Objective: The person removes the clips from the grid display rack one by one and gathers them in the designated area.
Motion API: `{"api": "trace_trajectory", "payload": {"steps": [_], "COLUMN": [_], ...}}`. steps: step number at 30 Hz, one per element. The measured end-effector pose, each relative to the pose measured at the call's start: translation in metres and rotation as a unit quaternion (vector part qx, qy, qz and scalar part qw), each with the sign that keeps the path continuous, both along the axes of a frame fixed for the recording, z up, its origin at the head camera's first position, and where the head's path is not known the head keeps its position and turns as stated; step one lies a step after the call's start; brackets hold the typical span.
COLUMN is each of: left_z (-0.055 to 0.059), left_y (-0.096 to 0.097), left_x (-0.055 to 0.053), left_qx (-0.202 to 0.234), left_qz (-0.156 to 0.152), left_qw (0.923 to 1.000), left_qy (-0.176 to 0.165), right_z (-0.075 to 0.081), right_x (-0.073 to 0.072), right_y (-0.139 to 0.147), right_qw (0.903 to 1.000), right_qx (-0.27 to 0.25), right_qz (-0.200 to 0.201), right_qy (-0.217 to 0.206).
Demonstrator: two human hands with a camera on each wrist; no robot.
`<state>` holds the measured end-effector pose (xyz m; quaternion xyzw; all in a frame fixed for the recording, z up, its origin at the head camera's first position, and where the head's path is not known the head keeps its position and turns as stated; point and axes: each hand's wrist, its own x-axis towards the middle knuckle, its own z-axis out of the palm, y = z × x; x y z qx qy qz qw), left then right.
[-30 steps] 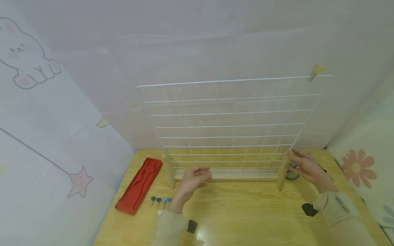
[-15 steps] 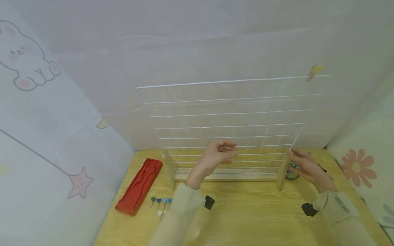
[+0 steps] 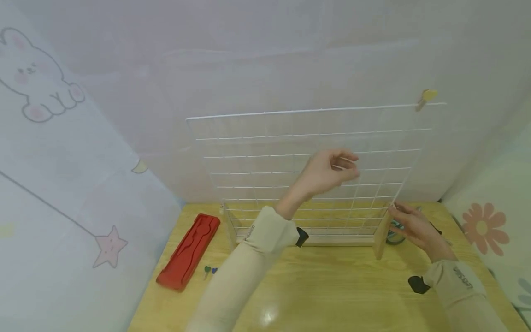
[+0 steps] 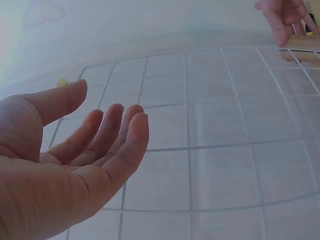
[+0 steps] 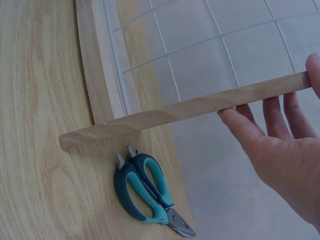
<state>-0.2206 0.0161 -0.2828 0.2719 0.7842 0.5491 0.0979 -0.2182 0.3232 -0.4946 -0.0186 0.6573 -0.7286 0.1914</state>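
Note:
A white wire grid point(image 3: 265, 113) stands upright in a wooden stand. My left hand point(image 3: 327, 170) hovers in front of its middle, fingers loosely bent; the left wrist view shows this hand point(image 4: 90, 155) palm up with nothing in it. My right hand point(image 3: 416, 228) is at the stand's right wooden post point(image 3: 380, 244). In the right wrist view, the hand's point(image 5: 280, 150) fingers touch one side of the post point(image 5: 165, 114) and the thumb is on the other side, near its upper end. A yellow heart clip point(image 3: 430, 95) sits on the grid's top wire, near the right corner.
Scissors with teal handles point(image 5: 160, 215) lie on the table beside the right post. On the left is a red molded tray point(image 3: 188, 253). Near it lie a green heart clip point(image 3: 207, 269) and a blue one point(image 3: 214, 270); the left sleeve point(image 3: 236, 281) covers that area's right side.
My left hand has risen from low by the stand's base, going up and right across the grid. Its forearm now covers several of the heart clips. My right hand stays at the post.

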Motion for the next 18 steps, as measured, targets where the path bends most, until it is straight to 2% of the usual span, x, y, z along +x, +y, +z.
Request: {"api": "trace_trajectory", "payload": {"steps": [6, 14, 18], "left_z": [0.032, 0.065, 0.081], "left_y": [0.014, 0.036, 0.045], "left_x": [-0.009, -0.023, -0.026], "left_qx": [-0.028, -0.094, -0.099], "left_qz": [0.000, -0.002, -0.019], "left_qw": [0.9982, 0.9919, 0.9907], "left_qy": [0.054, 0.085, 0.092], "right_z": [0.003, 0.001, 0.002], "right_x": [-0.001, 0.000, 0.003], "right_y": [0.000, 0.004, 0.006], "right_qw": [1.0000, 0.9999, 0.9998], "right_qx": [-0.004, -0.009, -0.017], "right_qz": [-0.001, -0.003, -0.003], "right_qy": [-0.004, -0.006, -0.007]}}
